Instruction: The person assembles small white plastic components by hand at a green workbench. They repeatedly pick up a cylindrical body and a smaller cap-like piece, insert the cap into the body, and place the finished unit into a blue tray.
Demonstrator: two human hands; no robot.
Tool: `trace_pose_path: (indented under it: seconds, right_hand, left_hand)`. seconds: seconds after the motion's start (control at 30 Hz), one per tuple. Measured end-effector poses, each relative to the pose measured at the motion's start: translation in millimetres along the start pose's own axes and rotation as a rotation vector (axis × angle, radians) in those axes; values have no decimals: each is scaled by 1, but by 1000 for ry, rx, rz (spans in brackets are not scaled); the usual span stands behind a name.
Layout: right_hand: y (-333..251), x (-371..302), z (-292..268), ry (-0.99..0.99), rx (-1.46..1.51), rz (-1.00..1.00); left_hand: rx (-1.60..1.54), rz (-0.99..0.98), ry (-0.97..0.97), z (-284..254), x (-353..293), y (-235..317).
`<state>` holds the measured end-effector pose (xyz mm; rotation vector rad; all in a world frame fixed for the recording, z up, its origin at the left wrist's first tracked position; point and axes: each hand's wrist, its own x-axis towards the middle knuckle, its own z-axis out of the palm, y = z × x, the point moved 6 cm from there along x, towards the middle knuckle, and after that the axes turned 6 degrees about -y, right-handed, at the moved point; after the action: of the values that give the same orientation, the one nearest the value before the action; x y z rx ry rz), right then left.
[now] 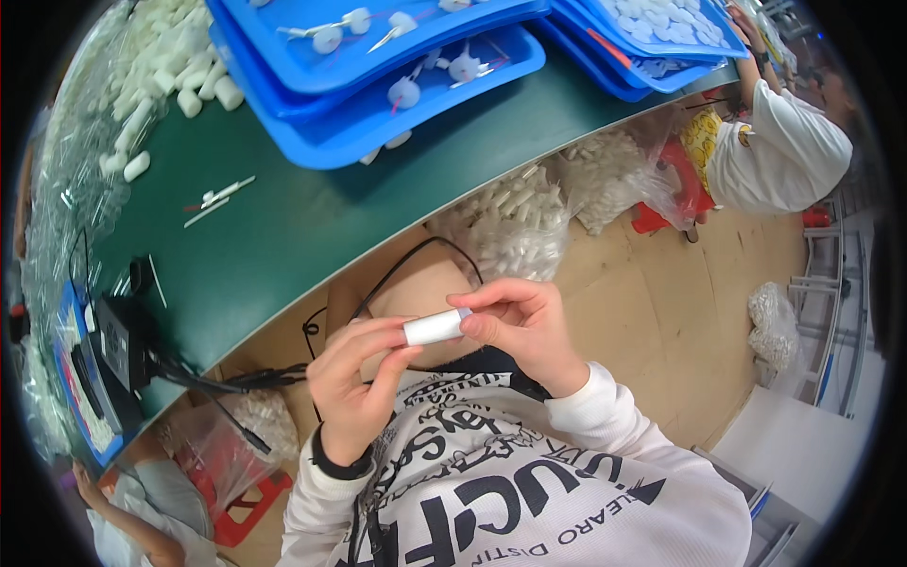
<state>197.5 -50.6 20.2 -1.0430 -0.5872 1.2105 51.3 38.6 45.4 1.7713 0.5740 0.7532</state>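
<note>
Between my two hands, above my lap, is a short white cylinder (435, 328), tilted slightly with its right end higher. The fingers and thumb of my left hand (361, 367) pinch its left end. My right hand (518, 326) grips the other end, where a greyish tip shows by the thumb. What the cylinder is, and whether the tip is a separate part, I cannot tell. On the green table (274, 222) ahead of me lie a few thin white sticks (219, 200).
Stacked blue trays (312, 142) hold small white parts with thin wires. More blue trays (652, 47) stand farther right. White cylinders (189, 80) are heaped at the far left. Black cables (246, 380) hang off the table edge. Bags of white parts (515, 222) sit below. Other people work on both sides.
</note>
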Motion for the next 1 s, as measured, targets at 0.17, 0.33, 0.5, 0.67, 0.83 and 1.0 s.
trace_pose_path:
  seconds: [0.17,0.33,0.5,0.67,0.83,1.0]
  right_hand:
    - [11,18,-54,121,-144,177]
    - [49,83,-213,481,-737,-27]
    - [120,108,-280,587,-1640,329]
    - [129,103,-263,586,-1761,309]
    - [126,80,-245,705,-1447,-18]
    - [116,36,-211,713,-1108,-145]
  left_hand:
    - [-52,-199,-141,36,15,-25]
    - [342,-205,-446,6,18,22]
    - [381,-286,-426,-71,6,96]
    - [674,-291,-26,-150,29,140]
    - [1322,-221,89,-266,128,85]
    - [1528,-181,-107,-290,176,-10]
